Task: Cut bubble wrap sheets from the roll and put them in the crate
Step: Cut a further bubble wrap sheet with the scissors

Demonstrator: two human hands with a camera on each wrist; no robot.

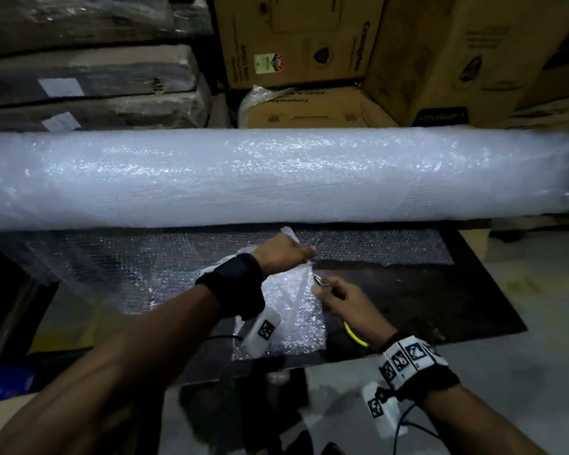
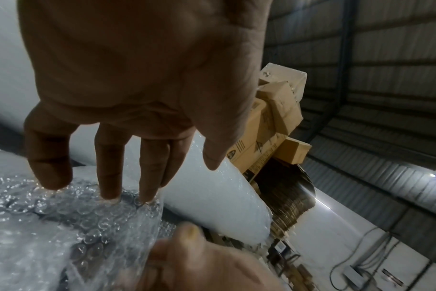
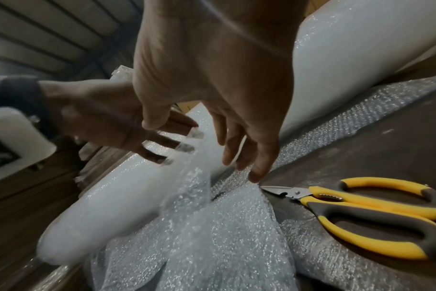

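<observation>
A long white bubble wrap roll (image 1: 276, 178) lies across the dark table (image 1: 440, 307). In front of it, my left hand (image 1: 304, 252) pinches the top edge of a loose bubble wrap sheet (image 1: 286, 316) and holds it up, fingertips tucked behind the wrap (image 3: 187, 147). My right hand (image 1: 322, 290) hovers just right of the sheet with relaxed fingers (image 3: 256, 173) and holds nothing. Yellow-and-grey scissors (image 3: 361, 206) lie shut on the table under that hand, tips pointing at the sheet. No crate is in view.
More unrolled wrap (image 1: 375, 247) lies flat under the roll. Cardboard boxes (image 1: 303, 44) are stacked behind the roll, and dark plastic-wrapped bundles (image 1: 89, 77) at the back left. The table's front edge is near my wrists, with grey floor (image 1: 539, 356) to the right.
</observation>
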